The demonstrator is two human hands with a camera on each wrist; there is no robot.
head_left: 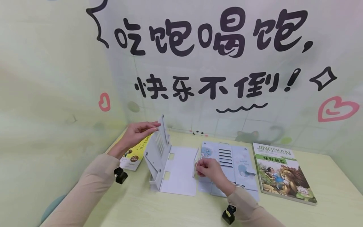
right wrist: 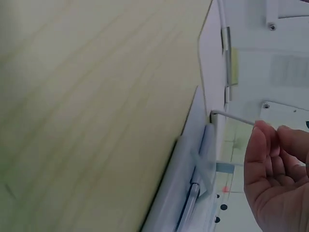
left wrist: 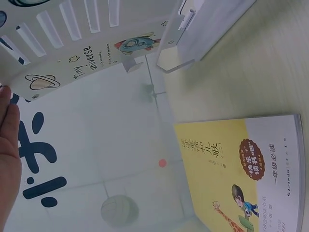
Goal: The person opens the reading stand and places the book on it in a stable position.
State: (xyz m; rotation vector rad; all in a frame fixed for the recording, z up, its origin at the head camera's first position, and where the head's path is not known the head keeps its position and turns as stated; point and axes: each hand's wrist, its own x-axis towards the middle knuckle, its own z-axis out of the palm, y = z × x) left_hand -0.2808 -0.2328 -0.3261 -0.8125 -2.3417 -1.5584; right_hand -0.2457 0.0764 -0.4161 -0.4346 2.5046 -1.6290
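Right hand [head_left: 211, 171] pinched the wire support [right wrist: 234, 118] of a bookstand [head_left: 182, 176].
Leftward, nearer the worktop [head_left: 136, 205] edge, the left hand [head_left: 138, 132] touched its raised panel [left wrist: 72, 54], fingers straight.

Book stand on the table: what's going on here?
A person is handling a white, partly unfolded book stand. The left hand touches its raised panel near the top edge; the right hand pinches a thin wire support by the base. A second, light-blue stand lies flat to the right, with a lion-cover book beyond it; a yellow book lies on the left.
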